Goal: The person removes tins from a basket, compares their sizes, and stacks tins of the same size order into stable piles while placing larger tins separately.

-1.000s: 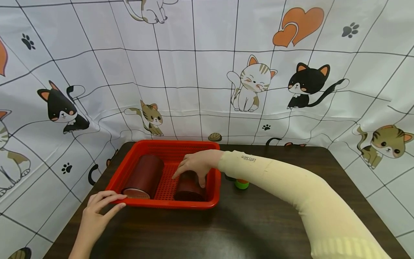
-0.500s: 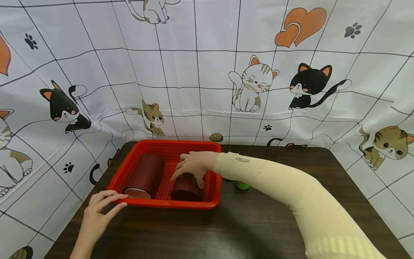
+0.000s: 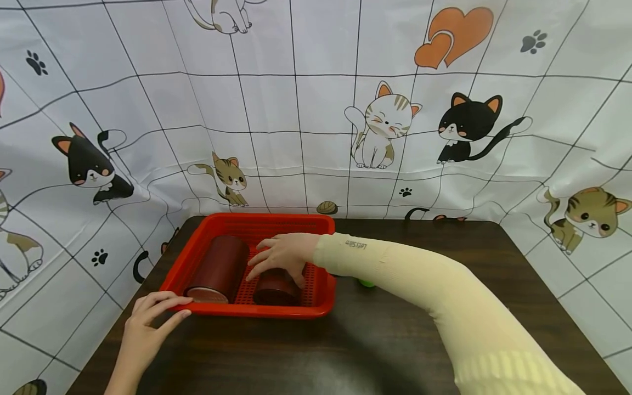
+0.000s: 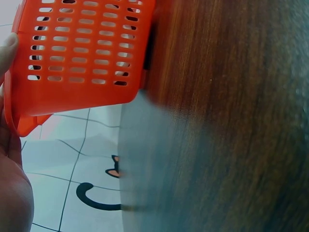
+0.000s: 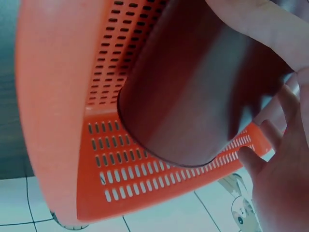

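Note:
A red slotted plastic basket [image 3: 257, 311] stands at the left of the dark table. My left hand [image 3: 145, 326] holds its front left corner, thumb below the fingers at the rim. In the left wrist view the basket's wall [image 4: 77, 96] shows beside that hand. Inside the basket lie two dark red cylinders. The larger cylinder [image 3: 220, 266] rests along the left side, its pale end facing me. Over the shorter cylinder [image 3: 277, 291] my right hand [image 3: 286, 255] is spread and curved, thumb on its right side. The right wrist view shows this cylinder [image 5: 188, 92] close up; the hand's contact is partly hidden.
Behind my yellow right sleeve [image 3: 395, 263], a small green thing [image 3: 366, 283] shows on the table, mostly hidden. A white sheet [image 3: 316, 109] with cat drawings hangs behind and beside the table [image 3: 276, 356].
My right hand has moved left inside the basket, and the shorter cylinder has shifted left with it. The left hand stays at the rim. Less of the green thing shows.

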`<state>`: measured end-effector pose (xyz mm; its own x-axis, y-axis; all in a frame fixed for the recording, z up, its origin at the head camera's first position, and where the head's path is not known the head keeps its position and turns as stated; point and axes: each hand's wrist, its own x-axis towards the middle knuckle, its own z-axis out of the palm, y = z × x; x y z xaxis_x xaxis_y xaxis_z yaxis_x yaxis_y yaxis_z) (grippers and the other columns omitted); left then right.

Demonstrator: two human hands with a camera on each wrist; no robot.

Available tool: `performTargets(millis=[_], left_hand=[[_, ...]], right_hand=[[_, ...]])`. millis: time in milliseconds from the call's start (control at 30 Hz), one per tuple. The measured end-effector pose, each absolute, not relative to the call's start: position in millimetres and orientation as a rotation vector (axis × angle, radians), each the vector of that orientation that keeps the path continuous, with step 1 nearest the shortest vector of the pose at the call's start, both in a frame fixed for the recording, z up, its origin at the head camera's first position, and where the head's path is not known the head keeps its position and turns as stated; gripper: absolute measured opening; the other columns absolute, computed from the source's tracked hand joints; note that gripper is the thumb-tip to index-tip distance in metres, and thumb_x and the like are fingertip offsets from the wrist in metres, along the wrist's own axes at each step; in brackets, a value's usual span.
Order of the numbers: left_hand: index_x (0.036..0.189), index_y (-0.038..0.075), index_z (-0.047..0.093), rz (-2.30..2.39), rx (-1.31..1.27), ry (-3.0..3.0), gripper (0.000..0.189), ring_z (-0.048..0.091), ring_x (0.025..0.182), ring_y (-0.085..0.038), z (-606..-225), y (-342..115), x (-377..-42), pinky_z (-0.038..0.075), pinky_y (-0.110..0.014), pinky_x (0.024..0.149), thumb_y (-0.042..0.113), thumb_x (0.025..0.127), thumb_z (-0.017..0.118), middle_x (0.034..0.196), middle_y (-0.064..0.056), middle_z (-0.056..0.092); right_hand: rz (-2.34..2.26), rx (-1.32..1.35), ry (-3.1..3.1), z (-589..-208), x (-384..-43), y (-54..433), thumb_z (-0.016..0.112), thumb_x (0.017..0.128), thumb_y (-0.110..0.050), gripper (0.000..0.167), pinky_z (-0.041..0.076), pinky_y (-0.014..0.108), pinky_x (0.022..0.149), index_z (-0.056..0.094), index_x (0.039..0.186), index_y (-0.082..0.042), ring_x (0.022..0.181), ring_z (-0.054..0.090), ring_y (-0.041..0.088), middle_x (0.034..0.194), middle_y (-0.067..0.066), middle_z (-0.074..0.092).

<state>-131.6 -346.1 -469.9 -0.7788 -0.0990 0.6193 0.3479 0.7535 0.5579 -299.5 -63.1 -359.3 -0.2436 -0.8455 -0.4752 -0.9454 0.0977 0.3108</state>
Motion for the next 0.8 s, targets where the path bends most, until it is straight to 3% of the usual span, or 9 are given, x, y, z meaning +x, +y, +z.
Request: performTargets(millis=[167,467,800], left_hand=[[0.097,0.020,0.079,-0.903,-0.198,-2.302,0.041,0.040,0.104,0.008,-469.3,-346.8,-130.6,0.028,-0.013,0.087,-0.007,0.066,0.085,0.101,0.012,0.061],[0.097,0.019,0.079,-0.919,-0.195,-2.303,0.040,0.040,0.104,0.007,-468.2,-346.7,-131.6,0.028,-0.013,0.087,-0.008,0.067,0.084,0.101,0.011,0.061],[0.097,0.018,0.079,-0.913,-0.198,-2.302,0.041,0.040,0.104,0.007,-469.3,-347.1,-131.3,0.028,-0.013,0.086,-0.008,0.066,0.085,0.101,0.012,0.061]], right_hand=[[0.824,-1.755,2.153,-365.1,-298.8,-68.4,0.084,0.072,-0.049,0.111,0.019,0.039,0.125,0.011,0.156,-0.045,0.155,0.010,0.023,0.167,-0.012,0.010],[0.731,-1.735,2.167,-368.1,-298.7,-68.1,0.085,0.073,-0.042,0.105,0.031,0.038,0.118,0.018,0.154,-0.044,0.141,0.034,0.020,0.159,-0.010,0.032],[0.629,-1.730,2.200,-368.1,-296.5,-66.8,0.087,0.073,-0.040,0.109,0.037,0.043,0.114,0.014,0.153,-0.048,0.134,0.040,0.023,0.157,-0.009,0.035]])
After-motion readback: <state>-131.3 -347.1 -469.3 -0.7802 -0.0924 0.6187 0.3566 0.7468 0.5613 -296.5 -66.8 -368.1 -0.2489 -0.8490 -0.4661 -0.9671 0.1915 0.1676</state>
